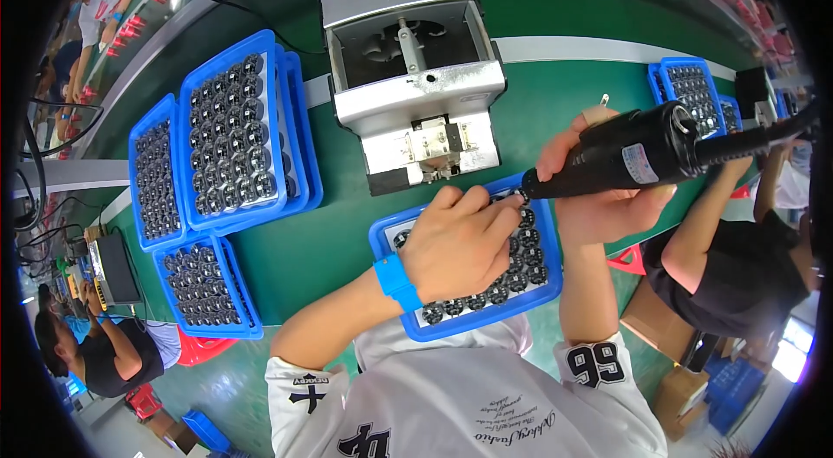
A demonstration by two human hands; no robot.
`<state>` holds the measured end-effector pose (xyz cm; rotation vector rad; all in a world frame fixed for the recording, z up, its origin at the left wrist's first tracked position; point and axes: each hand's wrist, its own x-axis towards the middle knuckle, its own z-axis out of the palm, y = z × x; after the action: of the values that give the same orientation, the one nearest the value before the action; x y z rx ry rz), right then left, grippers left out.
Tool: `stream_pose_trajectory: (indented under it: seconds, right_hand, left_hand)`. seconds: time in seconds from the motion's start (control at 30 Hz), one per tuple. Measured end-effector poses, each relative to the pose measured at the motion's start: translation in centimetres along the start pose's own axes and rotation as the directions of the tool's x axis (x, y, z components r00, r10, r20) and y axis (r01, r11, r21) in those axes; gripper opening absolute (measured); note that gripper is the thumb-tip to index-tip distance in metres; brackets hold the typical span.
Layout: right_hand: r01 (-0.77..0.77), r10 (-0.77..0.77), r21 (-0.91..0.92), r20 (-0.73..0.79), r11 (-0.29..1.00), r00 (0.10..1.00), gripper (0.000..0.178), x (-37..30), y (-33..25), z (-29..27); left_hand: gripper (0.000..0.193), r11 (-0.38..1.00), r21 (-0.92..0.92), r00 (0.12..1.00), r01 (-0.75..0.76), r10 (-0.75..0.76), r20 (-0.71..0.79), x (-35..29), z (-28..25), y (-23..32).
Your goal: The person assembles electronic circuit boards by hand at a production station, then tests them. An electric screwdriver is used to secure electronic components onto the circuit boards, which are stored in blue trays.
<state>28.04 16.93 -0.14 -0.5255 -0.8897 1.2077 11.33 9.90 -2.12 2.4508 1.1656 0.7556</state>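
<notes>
My right hand (607, 215) is wrapped around a black electric screwdriver (612, 154), which lies almost level with its tip pointing left. That tip meets the far right part of a blue tray (473, 323) in front of me. Rows of small round black parts (496, 294) fill the tray's white insert. Over its middle, my left hand (460, 245) has its fingers curled, their tips pressed together right beside the screwdriver tip. What those fingertips pinch is mostly hidden. A blue band (397, 283) circles my left wrist.
A silver machine (425, 102) with an open top stands beyond the tray on the green table (555, 85). Blue trays of similar parts (277, 102) are stacked at left, with more trays (666, 81) far right. The screwdriver's thick cable (755, 139) runs right. Co-workers sit on both sides.
</notes>
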Motion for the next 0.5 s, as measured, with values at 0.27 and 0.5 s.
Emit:
stream_pose_trajectory:
  seconds: [0.27, 0.5]
  right_hand:
    - [0.042, -0.032, -0.142, 0.070, 0.989, 0.997, 0.094, -0.7, -0.2, -0.4]
    - [-0.077, 0.281, -0.737, 0.158, 0.672, 0.947, 0.099, -3.0, -3.8, 0.6]
  left_hand:
    - [0.033, 1.000, 0.008, 1.000, -0.006, 0.006, -0.010, -0.1, 0.1, 0.0]
    - [0.030, 0.999, 0.032, 0.997, 0.005, -0.007, 0.077, -0.3, 0.1, 0.1]
